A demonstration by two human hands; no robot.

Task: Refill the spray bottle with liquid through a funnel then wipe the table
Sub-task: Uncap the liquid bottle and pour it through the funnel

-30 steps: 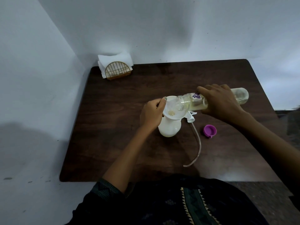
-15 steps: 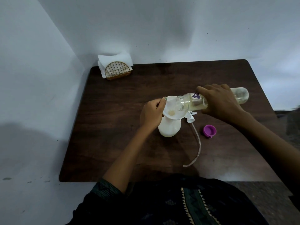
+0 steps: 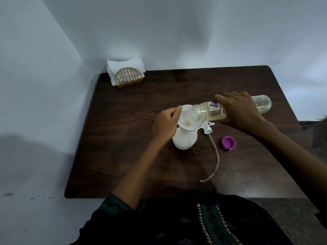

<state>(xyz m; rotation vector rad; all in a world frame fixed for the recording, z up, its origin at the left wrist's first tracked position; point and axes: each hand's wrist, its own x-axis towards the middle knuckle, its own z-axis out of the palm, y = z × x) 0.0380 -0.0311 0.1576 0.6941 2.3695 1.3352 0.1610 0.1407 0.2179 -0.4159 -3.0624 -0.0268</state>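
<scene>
Now right hand tips bottle over funnel

Dark brown wood-grain surface with rounded corners, set into a room corner. Its left edge and far edge run along pale bluish-white walls.

Far-left corner of the surface: half-round gold wire napkin holder, upright, loaded with a stack of white paper napkins that stand above and spill past its left side.

Wall at lower left carries a few small dark scuff marks.

To the right of the surface, a strip of dim grey speckled floor.

Bottom centre: dark patterned garment with pale zigzag trim, overlapping the near edge of the surface.
</scene>
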